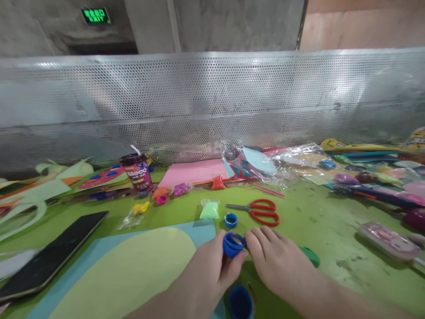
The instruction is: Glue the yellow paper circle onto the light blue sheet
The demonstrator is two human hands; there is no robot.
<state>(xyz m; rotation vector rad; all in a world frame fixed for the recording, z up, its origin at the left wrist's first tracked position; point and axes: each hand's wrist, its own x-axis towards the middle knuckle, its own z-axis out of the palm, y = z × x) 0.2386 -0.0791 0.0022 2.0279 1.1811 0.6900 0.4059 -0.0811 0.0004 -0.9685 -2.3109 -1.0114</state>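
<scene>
My left hand is closed around a small blue cup, which is tilted so that its opening shows a greyish shape inside. Against the cup's right rim, my right hand is closed with the fingers curled; what it holds, if anything, is hidden. Beyond my hands, a small blue ring-shaped cap lies near red-handled scissors. Below them stands another, deeper blue cup. A green piece shows partly from behind my right wrist.
A pale yellow-green paper oval lies on blue paper at left, beside a black phone. Bagged green clay, a purple drink cup, pink paper and plastic wrapping lie farther back, before a perforated metal panel.
</scene>
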